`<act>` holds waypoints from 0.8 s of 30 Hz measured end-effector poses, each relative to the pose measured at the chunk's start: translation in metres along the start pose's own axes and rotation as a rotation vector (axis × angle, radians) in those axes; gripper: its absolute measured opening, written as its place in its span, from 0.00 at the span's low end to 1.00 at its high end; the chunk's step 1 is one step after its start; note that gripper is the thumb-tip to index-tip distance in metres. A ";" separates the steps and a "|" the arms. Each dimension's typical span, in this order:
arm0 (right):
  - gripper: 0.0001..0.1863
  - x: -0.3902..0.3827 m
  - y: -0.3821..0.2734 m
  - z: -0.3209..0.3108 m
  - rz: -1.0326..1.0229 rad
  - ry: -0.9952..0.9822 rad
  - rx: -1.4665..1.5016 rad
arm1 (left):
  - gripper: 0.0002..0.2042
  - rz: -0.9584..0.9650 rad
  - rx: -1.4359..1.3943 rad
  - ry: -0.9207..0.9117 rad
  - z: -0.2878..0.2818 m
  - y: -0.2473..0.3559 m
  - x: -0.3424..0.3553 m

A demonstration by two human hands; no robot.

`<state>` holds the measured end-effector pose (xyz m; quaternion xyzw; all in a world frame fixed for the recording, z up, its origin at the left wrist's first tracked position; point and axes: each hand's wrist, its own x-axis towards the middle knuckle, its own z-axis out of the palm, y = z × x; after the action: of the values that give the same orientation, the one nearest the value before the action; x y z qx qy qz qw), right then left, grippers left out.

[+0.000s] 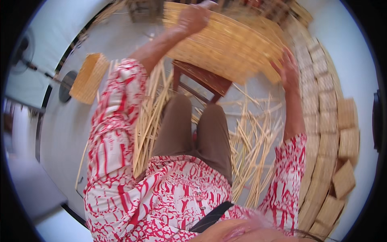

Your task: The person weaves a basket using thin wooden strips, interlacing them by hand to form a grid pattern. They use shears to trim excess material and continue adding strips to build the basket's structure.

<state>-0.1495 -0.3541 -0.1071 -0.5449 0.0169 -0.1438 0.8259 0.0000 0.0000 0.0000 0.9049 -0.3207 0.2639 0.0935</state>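
Observation:
A large woven bamboo piece (pixel 225 44), pale yellow with flat sides, stands over a small reddish-brown wooden stool (pixel 201 76) in front of my knees. My left hand (pixel 195 18) is curled at its upper left edge, closed on it, with one finger stretched to the right. At the right end, my right hand (pixel 289 68) rests against the weave with its fingers apart and stretched out. The far side of the woven piece is hidden, so how deep it is cannot be seen.
Loose bamboo strips (pixel 254 149) lie on the floor to my right, and more strips (pixel 155 117) to my left. Stacked woven boxes (pixel 324 105) line the right wall. A single woven box (pixel 89 78) sits at left, near a standing fan (pixel 24 52).

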 end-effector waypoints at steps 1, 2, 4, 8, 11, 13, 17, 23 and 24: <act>0.22 -0.001 -0.001 -0.005 0.006 -0.026 0.036 | 0.13 0.035 -0.007 0.058 0.004 0.008 0.002; 0.20 -0.001 -0.002 -0.008 -0.005 -0.035 0.018 | 0.11 0.066 -0.007 0.116 0.006 0.016 0.001; 0.16 0.002 -0.095 -0.034 -0.020 -0.028 -0.310 | 0.10 -0.183 -0.301 0.190 0.038 0.080 -0.008; 0.14 0.012 -0.080 -0.065 -0.061 -0.061 -0.241 | 0.11 -0.227 -0.333 0.148 0.016 0.089 -0.014; 0.11 0.015 -0.084 -0.061 -0.052 -0.037 -0.241 | 0.11 -0.250 -0.380 0.203 0.017 0.089 -0.021; 0.10 0.011 -0.088 -0.051 -0.050 -0.036 -0.218 | 0.14 -0.244 -0.339 0.176 0.011 0.088 -0.019; 0.10 0.012 -0.090 -0.053 -0.070 -0.021 -0.240 | 0.16 -0.223 -0.240 0.102 0.005 0.095 -0.020; 0.12 0.011 -0.099 -0.100 -0.011 -0.153 -0.204 | 0.17 -0.068 -0.030 0.043 0.031 0.098 -0.017; 0.14 0.021 -0.086 -0.108 -0.006 -0.159 -0.262 | 0.17 -0.057 -0.038 0.075 0.037 0.092 -0.025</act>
<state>-0.1682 -0.4874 -0.0703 -0.6576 -0.0318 -0.0993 0.7461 -0.0593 -0.0707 -0.0446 0.9012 -0.2962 0.2884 0.1302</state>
